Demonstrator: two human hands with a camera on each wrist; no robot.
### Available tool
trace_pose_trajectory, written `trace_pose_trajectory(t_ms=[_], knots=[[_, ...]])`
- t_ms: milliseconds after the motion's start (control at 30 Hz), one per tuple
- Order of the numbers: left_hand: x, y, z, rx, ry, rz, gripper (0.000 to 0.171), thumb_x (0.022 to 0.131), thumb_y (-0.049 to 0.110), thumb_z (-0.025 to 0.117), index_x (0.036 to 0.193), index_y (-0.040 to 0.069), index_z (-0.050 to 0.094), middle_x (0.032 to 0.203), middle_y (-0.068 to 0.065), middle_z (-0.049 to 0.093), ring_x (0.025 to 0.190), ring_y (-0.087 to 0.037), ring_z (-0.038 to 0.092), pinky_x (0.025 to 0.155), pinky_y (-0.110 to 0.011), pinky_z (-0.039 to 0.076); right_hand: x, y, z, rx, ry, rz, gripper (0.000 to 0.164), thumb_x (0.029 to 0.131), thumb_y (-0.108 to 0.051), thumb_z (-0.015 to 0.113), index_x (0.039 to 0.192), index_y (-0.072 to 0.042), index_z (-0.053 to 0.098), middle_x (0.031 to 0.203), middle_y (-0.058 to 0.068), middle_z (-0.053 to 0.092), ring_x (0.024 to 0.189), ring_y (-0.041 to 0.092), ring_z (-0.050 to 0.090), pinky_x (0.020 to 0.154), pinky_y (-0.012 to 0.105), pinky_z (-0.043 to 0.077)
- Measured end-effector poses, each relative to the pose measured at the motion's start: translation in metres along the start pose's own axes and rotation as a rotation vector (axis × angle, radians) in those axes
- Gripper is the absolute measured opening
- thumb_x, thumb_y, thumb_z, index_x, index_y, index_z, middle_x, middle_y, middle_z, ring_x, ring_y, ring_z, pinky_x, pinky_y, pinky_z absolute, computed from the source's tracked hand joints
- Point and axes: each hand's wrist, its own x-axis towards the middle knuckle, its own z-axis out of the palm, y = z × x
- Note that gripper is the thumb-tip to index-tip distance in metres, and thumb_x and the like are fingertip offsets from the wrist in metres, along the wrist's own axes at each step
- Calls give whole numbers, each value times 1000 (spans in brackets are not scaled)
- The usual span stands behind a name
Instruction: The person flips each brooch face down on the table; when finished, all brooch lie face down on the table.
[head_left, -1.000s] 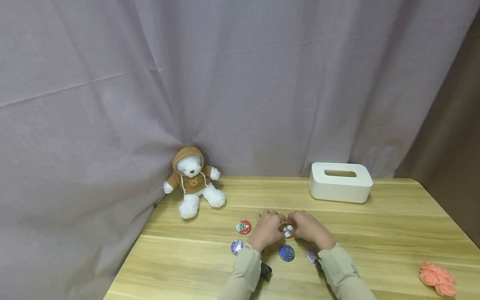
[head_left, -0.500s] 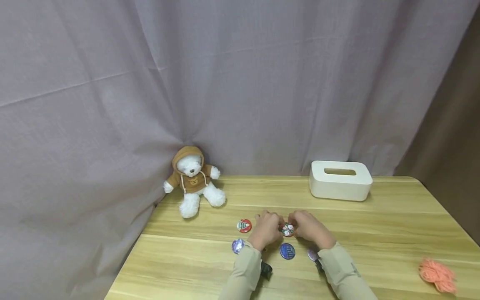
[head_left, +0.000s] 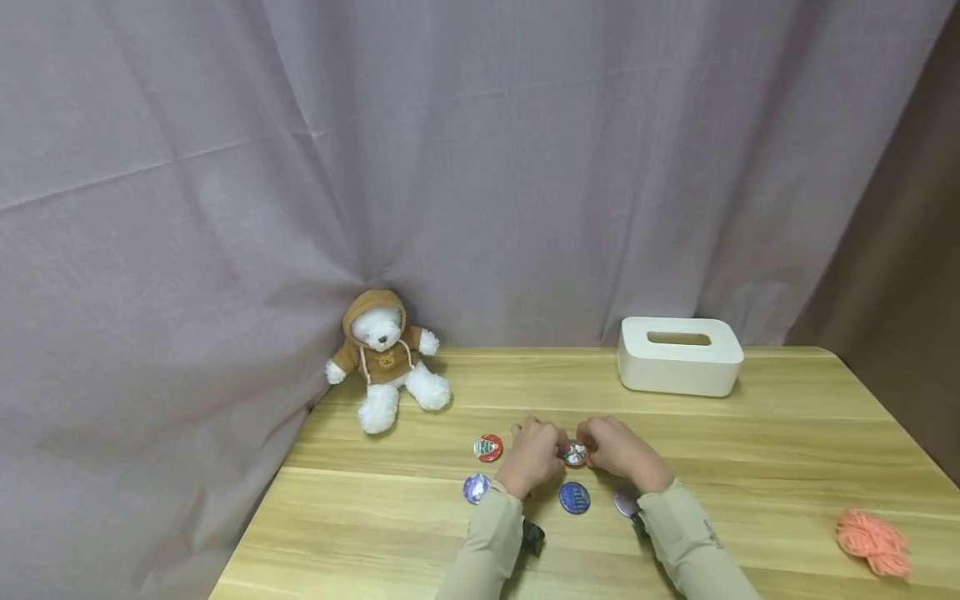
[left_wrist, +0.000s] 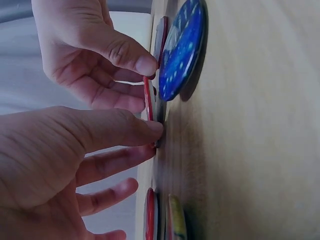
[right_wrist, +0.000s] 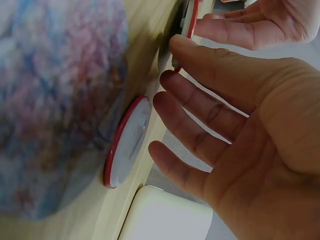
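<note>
Pinching a round badge point(head_left: 576, 453), equally wide every way, with my left hand point(head_left: 533, 455) and right hand point(head_left: 621, 453), I'm holding it face up.

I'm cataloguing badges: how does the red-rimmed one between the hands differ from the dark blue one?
The left hand and right hand hold the red-rimmed badge; the blue badge lies unheld on the table. The red-rimmed badge shows white, green and red; the blue badge is mostly blue. Both are round.
</note>
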Motion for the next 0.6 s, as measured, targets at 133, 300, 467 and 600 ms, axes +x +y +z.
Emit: trace_pose_trajectory(t_ms=[133,300,467,600], knots=[[1,-2,0,-23,5,-2,21,72,7,83,86,22,79,87,13,72,97,-17,55,92,-45,35,0,1,-2,6,-6,10,21,67,9,74,78,-8,67,73,-2,60,70,15,53,66,36,47],[0,-4,-2,-33,28,16,16,76,10,83,86,22,79,86,14,73,90,-13,54,87,-42,33,-1,5,-2,21,10,-16,20,69,9,75,78,-9,68,76,-3,65,71,14,57,68,37,49],[-1,-6,-5,-36,49,26,12,79,12,82,86,22,80,88,13,75,83,-10,53,85,-41,34,-1,6,-2,30,15,0,21,71,10,72,77,-10,68,77,-3,66,73,15,58,71,40,50],[-1,-5,-5,-25,77,36,13,80,11,81,87,22,81,90,12,76,83,-8,59,85,-41,35,-2,6,-1,31,29,11,20,74,9,71,77,-11,67,77,-1,68,74,16,59,74,42,51]])
